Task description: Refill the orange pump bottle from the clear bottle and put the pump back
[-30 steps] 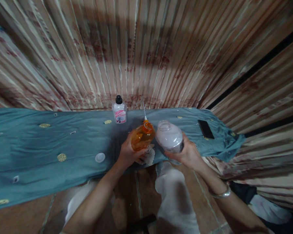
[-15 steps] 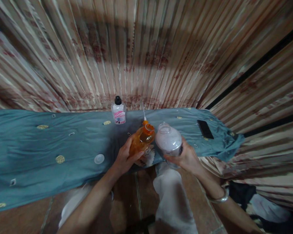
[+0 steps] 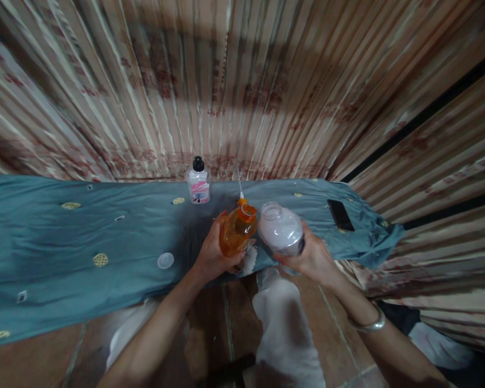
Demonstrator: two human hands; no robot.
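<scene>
My left hand (image 3: 212, 256) grips an orange bottle (image 3: 236, 229) of amber liquid, tilted to the right with its open neck toward a clear jar (image 3: 281, 229). That jar holds white powder, is open at the top, and sits in my right hand (image 3: 313, 257), which wears a metal bangle at the wrist. Both containers are held just above the near edge of a blue-grey cloth (image 3: 64, 248). A crumpled white tissue (image 3: 248, 261) lies under the orange bottle. A thin white pump tube (image 3: 240, 188) stands just behind the bottle's neck.
A small clear bottle with a pink label and black cap (image 3: 198, 183) stands at the cloth's far edge. A white round lid (image 3: 165, 260) lies left of my hands. A black phone (image 3: 340, 214) rests at the right. Striped curtains hang behind. My knees are below.
The view has shifted slightly. The orange bottle stays tilted toward the jar, and both hands keep their hold in nearly the same place.
</scene>
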